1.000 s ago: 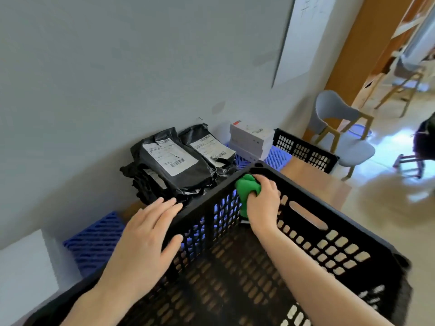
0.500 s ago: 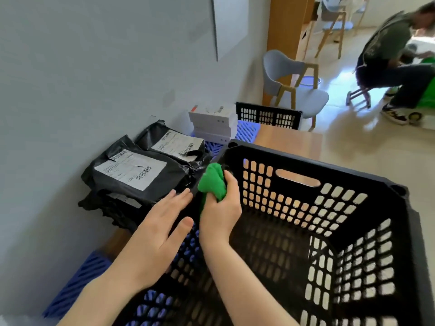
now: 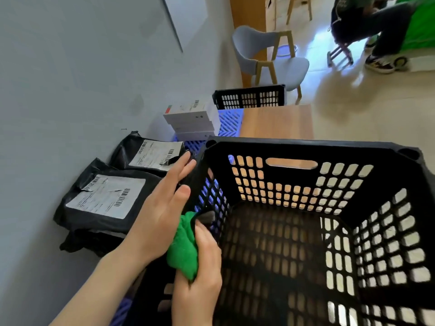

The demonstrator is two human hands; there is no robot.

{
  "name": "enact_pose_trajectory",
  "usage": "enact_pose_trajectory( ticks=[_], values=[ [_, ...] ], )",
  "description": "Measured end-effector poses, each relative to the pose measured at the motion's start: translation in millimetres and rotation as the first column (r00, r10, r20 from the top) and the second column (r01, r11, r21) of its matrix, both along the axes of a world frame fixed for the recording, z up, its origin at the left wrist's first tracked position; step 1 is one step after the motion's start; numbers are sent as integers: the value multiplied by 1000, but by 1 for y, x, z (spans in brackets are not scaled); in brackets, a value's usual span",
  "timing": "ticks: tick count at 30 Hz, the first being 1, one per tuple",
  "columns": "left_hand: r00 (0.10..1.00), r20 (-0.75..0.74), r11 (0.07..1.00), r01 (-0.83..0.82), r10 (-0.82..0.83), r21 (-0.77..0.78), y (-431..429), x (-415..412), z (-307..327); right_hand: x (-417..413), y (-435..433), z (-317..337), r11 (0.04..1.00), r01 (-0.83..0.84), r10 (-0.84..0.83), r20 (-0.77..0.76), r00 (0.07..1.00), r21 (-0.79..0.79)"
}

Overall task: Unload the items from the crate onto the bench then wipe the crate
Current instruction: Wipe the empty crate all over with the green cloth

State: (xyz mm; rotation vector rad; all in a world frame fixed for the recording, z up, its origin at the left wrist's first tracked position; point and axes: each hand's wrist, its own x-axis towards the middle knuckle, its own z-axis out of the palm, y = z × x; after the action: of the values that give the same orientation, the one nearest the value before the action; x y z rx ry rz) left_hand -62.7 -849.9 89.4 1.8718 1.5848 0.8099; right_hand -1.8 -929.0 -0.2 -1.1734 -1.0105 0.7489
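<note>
The black crate [image 3: 306, 149] stands at the near end of the wooden surface [image 3: 277, 121], its top rim running from the far-left corner across to the right, where its corner reaches past the surface's right edge. The left hand [image 3: 164, 208] lies flat with straight fingers against the outside of the crate's left wall, fingertips near the far-left corner. The right hand [image 3: 202, 274] grips a bunched green cloth [image 3: 183, 250] and presses it on the rim and inner face of that same left wall, just beside the left hand. To the right of the cloth, the crate's lattice floor and its far and right walls lie open. Between the crate and the wall [image 3: 70, 67] two black mailer bags [image 3: 106, 201] with white labels fill the narrow strip, the nearer one touching the left wrist. Beyond them a stack of white boxes [image 3: 190, 118] sits on a blue lattice panel [image 3: 229, 121], with a second black crate [image 3: 249, 97] at the surface's far edge. Bare wood shows between the two crates. A grey chair [image 3: 270, 62] stands on the floor beyond.
</note>
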Motion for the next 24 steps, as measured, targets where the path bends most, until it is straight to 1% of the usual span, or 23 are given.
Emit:
enact_pose_trajectory(
  ticks=[1,3,5,6,8,10,13,14,16,18,20,22,24],
  values=[
    [1000,2,1000,8,-8,-3,3,1,-2,1,5,-1,1000,11,-11,-9,1000,2],
    [1000,18,1000,11,-10,-7,7,2,-5,4,32,0,996,48,-54,-72,996,-81],
    [1000,19,1000,2,-2,-2,7,3,-7,10,67,8,985,33,-58,-143,988,-169],
    [1000,4,1000,-2,2,5,7,4,-7,13,85,13,984,22,-52,-167,985,-176],
    [998,-55,1000,-1,2,25,8,5,-6,19,114,22,990,43,-69,-185,980,-137],
    [992,-125,999,15,-11,32,9,8,-5,21,133,22,989,121,-134,-175,975,-84],
    [975,-219,999,31,-24,27,10,11,-2,20,141,1,977,211,-212,-107,971,-15],
    [967,-253,999,40,-32,27,10,12,-1,20,141,-12,975,221,-222,-92,971,-20],
    [948,-314,998,51,-40,27,10,14,0,20,143,-39,971,219,-227,-82,970,-99],
    [935,-352,998,55,-39,35,10,16,1,20,143,-65,953,211,-230,-66,971,-216],
    [923,-383,997,63,-40,47,10,18,1,22,141,-90,908,204,-242,-58,969,-366],
    [910,-412,996,68,-42,50,10,19,0,27,139,-111,841,167,-235,-71,969,-514],
    [897,-440,996,66,-34,58,10,20,0,31,138,-119,799,115,-201,-82,976,-590]
  ],
)
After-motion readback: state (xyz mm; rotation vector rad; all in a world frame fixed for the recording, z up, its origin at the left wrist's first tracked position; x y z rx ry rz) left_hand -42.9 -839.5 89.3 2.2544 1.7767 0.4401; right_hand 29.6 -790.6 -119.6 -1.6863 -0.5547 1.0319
